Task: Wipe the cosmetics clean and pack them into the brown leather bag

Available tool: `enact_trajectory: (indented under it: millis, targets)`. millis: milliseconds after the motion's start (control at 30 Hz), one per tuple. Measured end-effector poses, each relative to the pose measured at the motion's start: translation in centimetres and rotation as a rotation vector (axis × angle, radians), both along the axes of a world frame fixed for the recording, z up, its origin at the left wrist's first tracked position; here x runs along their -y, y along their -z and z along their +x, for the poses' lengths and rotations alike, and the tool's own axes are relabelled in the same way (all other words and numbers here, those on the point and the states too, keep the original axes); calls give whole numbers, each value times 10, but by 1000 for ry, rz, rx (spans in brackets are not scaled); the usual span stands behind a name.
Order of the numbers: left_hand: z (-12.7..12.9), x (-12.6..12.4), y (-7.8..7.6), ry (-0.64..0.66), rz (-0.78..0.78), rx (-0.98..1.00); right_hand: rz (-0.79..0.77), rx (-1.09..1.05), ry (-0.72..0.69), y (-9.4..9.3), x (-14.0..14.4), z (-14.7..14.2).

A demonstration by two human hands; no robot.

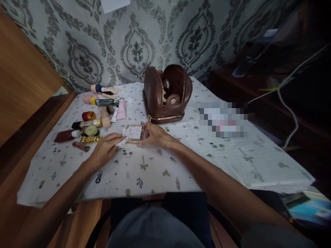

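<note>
A glittery compact point(134, 132) with a gold-coloured rim is on the patterned tablecloth in front of me. My right hand point(152, 134) grips its right edge between thumb and fingers. At the compact's left side, my left hand point(110, 146) is closed on a white wipe point(121, 142), with the fingertips partly hidden by it. Just left of that hand lie a gold tube point(91, 139) and a round container with a pale green top point(91, 130). An open brown makeup bag point(160, 100) stands behind the compact, with a few items showing inside.
Several cosmetics lie to the left, among them a dark green tube point(106, 102), a pink tube point(121, 109), a red-lidded jar point(88, 115) and a dark red bottle point(64, 136). A blurred-out object point(223, 120) lies on the right. White cables point(289, 113) hang beyond the table's right edge.
</note>
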State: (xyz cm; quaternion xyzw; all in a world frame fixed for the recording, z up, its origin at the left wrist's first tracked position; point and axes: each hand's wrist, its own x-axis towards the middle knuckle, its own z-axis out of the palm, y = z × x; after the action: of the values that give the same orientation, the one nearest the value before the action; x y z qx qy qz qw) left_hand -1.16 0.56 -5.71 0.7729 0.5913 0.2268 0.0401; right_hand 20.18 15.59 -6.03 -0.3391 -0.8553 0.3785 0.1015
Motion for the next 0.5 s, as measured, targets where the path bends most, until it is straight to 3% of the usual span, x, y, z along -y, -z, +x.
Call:
enact_trajectory:
  millis: [233,500]
  targets:
    - [17,0,1,92,190,-327,1,24,0,-6,2,0]
    - [42,-15,-7,167,141,-402,9,-2,-1,-7,4,1]
